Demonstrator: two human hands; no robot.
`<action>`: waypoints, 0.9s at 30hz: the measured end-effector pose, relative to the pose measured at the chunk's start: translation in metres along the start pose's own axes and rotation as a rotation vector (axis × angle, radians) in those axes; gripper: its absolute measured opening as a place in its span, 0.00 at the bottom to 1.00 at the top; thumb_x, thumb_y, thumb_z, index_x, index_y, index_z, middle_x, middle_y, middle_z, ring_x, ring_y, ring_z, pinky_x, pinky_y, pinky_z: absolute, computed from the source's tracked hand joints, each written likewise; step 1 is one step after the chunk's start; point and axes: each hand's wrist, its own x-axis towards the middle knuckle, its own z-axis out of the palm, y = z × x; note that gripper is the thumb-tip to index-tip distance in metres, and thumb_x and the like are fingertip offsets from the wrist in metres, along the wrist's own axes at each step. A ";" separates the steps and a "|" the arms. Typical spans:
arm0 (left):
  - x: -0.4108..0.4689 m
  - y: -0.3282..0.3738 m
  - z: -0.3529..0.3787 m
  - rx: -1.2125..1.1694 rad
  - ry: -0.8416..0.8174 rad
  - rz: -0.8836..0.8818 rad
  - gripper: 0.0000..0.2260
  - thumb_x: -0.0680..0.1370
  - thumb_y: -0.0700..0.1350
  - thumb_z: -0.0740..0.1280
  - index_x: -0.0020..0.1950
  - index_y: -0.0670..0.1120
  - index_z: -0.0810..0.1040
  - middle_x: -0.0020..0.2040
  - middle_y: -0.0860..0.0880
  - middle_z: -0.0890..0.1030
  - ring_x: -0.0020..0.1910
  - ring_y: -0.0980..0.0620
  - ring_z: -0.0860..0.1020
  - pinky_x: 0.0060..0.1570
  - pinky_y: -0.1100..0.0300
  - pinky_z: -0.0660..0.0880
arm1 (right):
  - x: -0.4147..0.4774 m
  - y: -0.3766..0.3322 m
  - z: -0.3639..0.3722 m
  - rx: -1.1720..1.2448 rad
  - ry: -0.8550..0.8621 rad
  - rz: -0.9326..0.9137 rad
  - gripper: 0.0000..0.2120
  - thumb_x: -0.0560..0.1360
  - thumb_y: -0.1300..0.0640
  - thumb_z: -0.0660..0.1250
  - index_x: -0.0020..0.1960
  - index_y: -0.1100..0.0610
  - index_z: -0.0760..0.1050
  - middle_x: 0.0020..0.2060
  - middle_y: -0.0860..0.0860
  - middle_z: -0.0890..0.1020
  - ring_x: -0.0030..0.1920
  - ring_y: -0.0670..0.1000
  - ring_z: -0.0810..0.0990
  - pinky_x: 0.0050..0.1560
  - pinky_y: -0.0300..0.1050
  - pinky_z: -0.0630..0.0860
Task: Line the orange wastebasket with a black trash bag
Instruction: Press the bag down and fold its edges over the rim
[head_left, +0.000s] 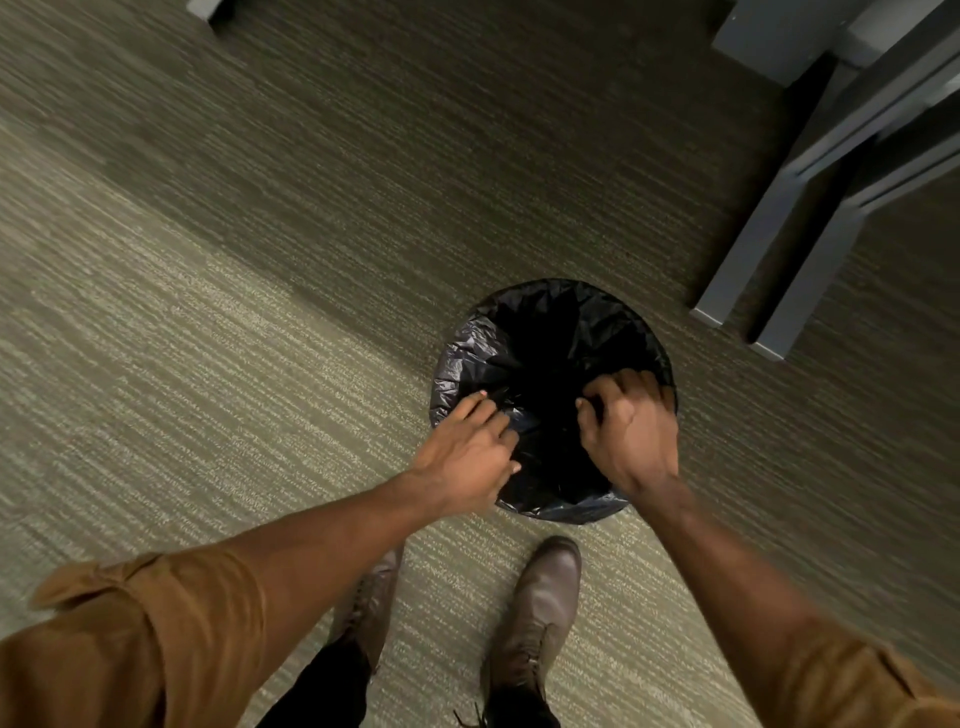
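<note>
Carpet (218, 291) is lying under a round wastebasket (667, 364) near our boots (540, 608); black trash bag (478, 353) is draping over its rim; our left hand (467, 457) is pressing flat, fingers apart, on plastic; our right hand (631, 426) is curling shut on trash bag at the near-right rim; grey furniture legs (769, 244) are standing beyond.

Both arms extend forward and downward from the lower corners of the view, forearms bare, brown sleeves (156, 623) rolled to the elbow. The left hand (467, 447) is palm down, fingers (480, 402) extended and slightly spread, thumb tucked toward the centre. The right hand (631, 426) is palm down with the wrist bent, fingers curled inward in a loose pinch; knuckles face upward. The hands are level with each other and set apart. Two brown boots (540, 608) stand below.
</note>
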 end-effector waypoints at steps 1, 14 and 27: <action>0.000 -0.002 -0.001 0.002 0.061 -0.042 0.23 0.87 0.57 0.57 0.69 0.43 0.81 0.68 0.42 0.81 0.73 0.41 0.74 0.82 0.44 0.59 | -0.008 -0.005 -0.002 0.071 0.077 0.115 0.13 0.77 0.52 0.73 0.57 0.57 0.84 0.53 0.61 0.85 0.58 0.65 0.80 0.61 0.60 0.75; 0.017 -0.030 -0.035 -0.871 0.355 -1.102 0.41 0.74 0.61 0.80 0.75 0.39 0.69 0.70 0.41 0.75 0.64 0.42 0.78 0.64 0.45 0.81 | -0.086 -0.056 0.006 1.129 0.246 1.462 0.37 0.75 0.44 0.79 0.73 0.61 0.67 0.64 0.60 0.77 0.57 0.58 0.77 0.60 0.49 0.74; 0.004 0.005 0.005 -1.449 0.308 -1.269 0.12 0.85 0.43 0.71 0.66 0.38 0.79 0.52 0.45 0.84 0.39 0.54 0.78 0.22 0.68 0.73 | -0.080 -0.051 0.047 1.255 0.180 1.479 0.09 0.77 0.65 0.76 0.55 0.59 0.80 0.54 0.58 0.87 0.54 0.58 0.85 0.58 0.46 0.78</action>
